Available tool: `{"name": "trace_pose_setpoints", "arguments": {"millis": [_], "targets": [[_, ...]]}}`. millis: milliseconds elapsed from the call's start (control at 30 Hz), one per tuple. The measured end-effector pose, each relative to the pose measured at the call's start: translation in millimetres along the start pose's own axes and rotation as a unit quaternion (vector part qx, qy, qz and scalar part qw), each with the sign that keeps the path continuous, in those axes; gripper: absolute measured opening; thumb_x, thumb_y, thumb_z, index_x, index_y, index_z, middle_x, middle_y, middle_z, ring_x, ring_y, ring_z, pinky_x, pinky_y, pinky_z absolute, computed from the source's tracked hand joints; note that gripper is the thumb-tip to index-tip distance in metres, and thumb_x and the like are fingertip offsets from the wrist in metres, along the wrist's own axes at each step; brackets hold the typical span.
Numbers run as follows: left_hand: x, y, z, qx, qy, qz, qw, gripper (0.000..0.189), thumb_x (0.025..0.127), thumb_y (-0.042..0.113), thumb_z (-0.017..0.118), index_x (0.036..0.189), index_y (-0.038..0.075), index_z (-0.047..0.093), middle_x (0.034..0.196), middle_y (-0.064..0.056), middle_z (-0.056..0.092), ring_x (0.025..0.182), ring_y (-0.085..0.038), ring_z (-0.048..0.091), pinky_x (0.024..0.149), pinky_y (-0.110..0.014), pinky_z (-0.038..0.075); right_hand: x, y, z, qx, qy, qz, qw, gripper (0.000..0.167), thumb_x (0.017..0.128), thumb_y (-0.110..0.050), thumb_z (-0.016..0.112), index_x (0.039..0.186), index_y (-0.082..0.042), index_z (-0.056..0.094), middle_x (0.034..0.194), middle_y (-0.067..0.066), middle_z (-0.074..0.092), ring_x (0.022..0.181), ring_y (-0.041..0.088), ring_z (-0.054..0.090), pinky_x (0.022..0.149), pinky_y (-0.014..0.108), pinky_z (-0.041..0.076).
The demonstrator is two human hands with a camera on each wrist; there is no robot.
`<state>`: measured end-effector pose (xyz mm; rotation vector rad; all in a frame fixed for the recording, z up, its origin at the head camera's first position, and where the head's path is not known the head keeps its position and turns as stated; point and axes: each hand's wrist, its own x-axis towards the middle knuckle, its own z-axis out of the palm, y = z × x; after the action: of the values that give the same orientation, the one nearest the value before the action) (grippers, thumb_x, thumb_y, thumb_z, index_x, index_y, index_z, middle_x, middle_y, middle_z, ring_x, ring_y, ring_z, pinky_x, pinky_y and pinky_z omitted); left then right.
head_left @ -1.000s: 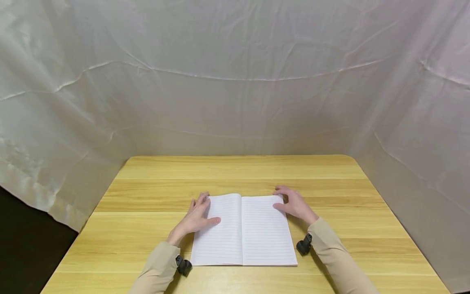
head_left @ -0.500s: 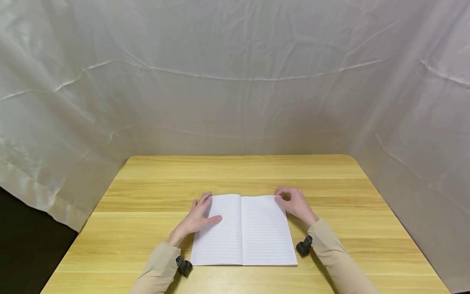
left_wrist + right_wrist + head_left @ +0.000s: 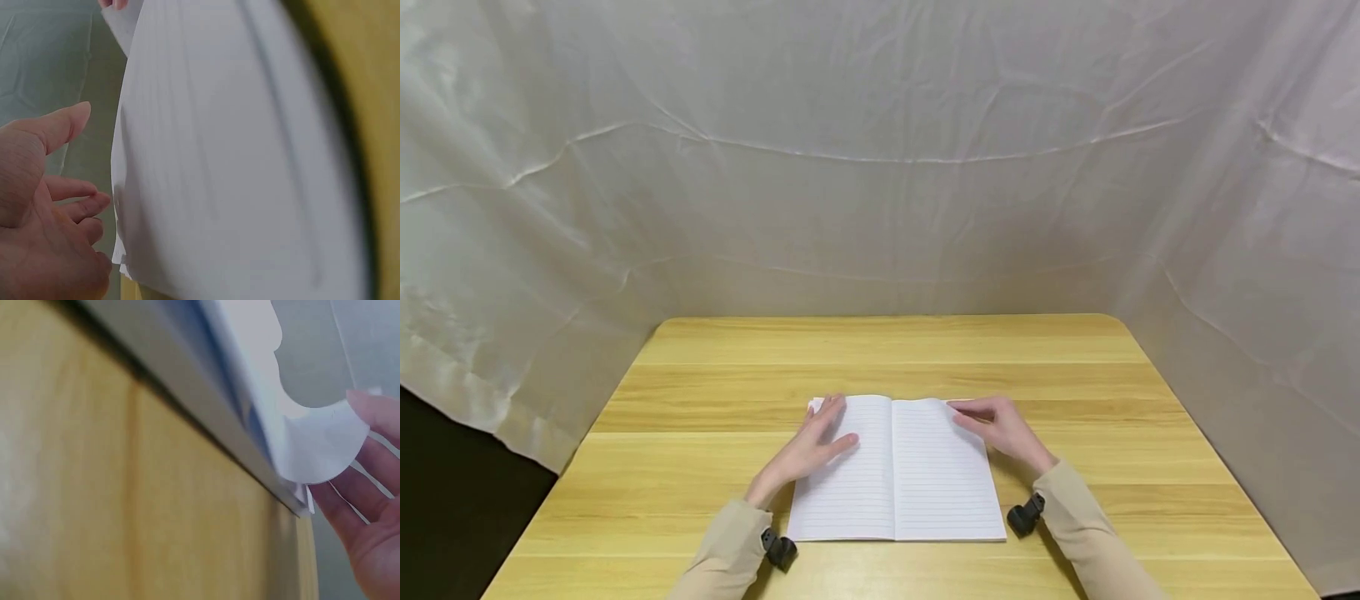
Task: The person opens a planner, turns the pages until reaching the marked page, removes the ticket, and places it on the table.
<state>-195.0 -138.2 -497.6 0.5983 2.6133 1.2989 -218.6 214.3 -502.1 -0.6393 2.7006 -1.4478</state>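
An open lined notebook [image 3: 943, 483] lies on the table with blank ruled pages. My right hand [image 3: 1003, 429] pinches the top outer corner of its right-hand page between thumb and fingers. In the right wrist view that page [image 3: 322, 444] curls up from the sheets beneath, its edge between my thumb and fingertips. My left hand [image 3: 808, 454] is over the upper part of the left-hand page, thumb spread toward the fold. The left wrist view shows that hand's fingers [image 3: 75, 203] loosely bent beside the paper, holding nothing.
The wooden table [image 3: 880, 346] extends behind the notebook and to both sides. Pale fabric curtains [image 3: 895, 217] hang around its back and sides. A small black camera sits on each wrist, the right one [image 3: 1024, 517] close to the notebook's edge.
My right hand has closed on the page corner and drawn it slightly left and inward, bending the page up. My left hand has shifted a little to the right over the left page.
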Motion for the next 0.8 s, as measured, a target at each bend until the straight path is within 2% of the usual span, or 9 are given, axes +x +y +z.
{"name": "trace_pose_setpoints", "arguments": {"millis": [100, 233, 367, 500, 633, 800], "targets": [[-1.9, 3.5, 1.6, -0.017, -0.009, 0.001, 0.9998, 0.075, 0.100, 0.026, 0.062, 0.157, -0.005, 0.024, 0.165, -0.027, 0.018, 0.157, -0.040, 0.006, 0.129, -0.056, -0.004, -2.6, -2.8, 0.4, 0.011, -0.027, -0.009, 0.9995, 0.033, 0.095, -0.019, 0.071, 0.124, -0.003, 0.071, 0.127, 0.017, 0.070, 0.116, 0.030, 0.070, 0.095, 0.027, 0.058], [-4.9, 7.5, 4.3, -0.029, -0.020, -0.014, 0.9993, 0.074, 0.101, 0.029, 0.060, 0.159, 0.001, 0.023, 0.167, -0.024, 0.013, 0.158, -0.037, 0.005, 0.129, -0.055, -0.002, -4.5, -5.7, 1.5, 0.022, -0.055, -0.025, 0.9979, 0.035, 0.094, -0.020, 0.072, 0.124, -0.003, 0.071, 0.134, 0.015, 0.066, 0.122, 0.027, 0.066, 0.095, 0.021, 0.056], [-7.7, 10.4, 7.8, -0.041, -0.025, -0.029, 0.9984, 0.073, 0.102, 0.033, 0.059, 0.160, 0.006, 0.024, 0.168, -0.023, 0.010, 0.156, -0.044, 0.003, 0.127, -0.059, 0.002, -5.5, -7.0, 2.4, 0.027, -0.075, -0.035, 0.9962, 0.036, 0.094, -0.022, 0.071, 0.125, -0.004, 0.071, 0.139, 0.015, 0.063, 0.127, 0.032, 0.062, 0.096, 0.018, 0.054], [-9.4, 12.0, 11.5, -0.046, -0.028, -0.031, 0.9981, 0.070, 0.103, 0.034, 0.057, 0.160, 0.008, 0.025, 0.168, -0.024, 0.010, 0.154, -0.050, 0.002, 0.126, -0.063, 0.003, -6.2, -8.4, 3.0, 0.033, -0.092, -0.042, 0.9943, 0.036, 0.095, -0.022, 0.071, 0.125, -0.003, 0.070, 0.142, 0.018, 0.060, 0.129, 0.037, 0.059, 0.096, 0.016, 0.053], [-10.0, 14.9, 14.5, -0.051, -0.033, -0.012, 0.9981, 0.068, 0.103, 0.032, 0.056, 0.159, 0.007, 0.028, 0.167, -0.025, 0.013, 0.154, -0.050, 0.004, 0.126, -0.064, 0.004, -7.1, -11.4, 3.5, 0.044, -0.105, -0.042, 0.9926, 0.036, 0.095, -0.022, 0.071, 0.126, -0.002, 0.070, 0.144, 0.018, 0.058, 0.131, 0.039, 0.057, 0.097, 0.013, 0.050], [-8.8, 18.3, 18.3, -0.053, -0.052, 0.020, 0.9971, 0.065, 0.104, 0.031, 0.055, 0.158, 0.004, 0.030, 0.166, -0.024, 0.019, 0.156, -0.042, 0.010, 0.128, -0.058, 0.006, -8.3, -14.9, 4.6, 0.051, -0.115, -0.035, 0.9915, 0.036, 0.094, -0.023, 0.072, 0.125, -0.004, 0.071, 0.145, 0.017, 0.058, 0.135, 0.038, 0.054, 0.102, 0.009, 0.043]]}}
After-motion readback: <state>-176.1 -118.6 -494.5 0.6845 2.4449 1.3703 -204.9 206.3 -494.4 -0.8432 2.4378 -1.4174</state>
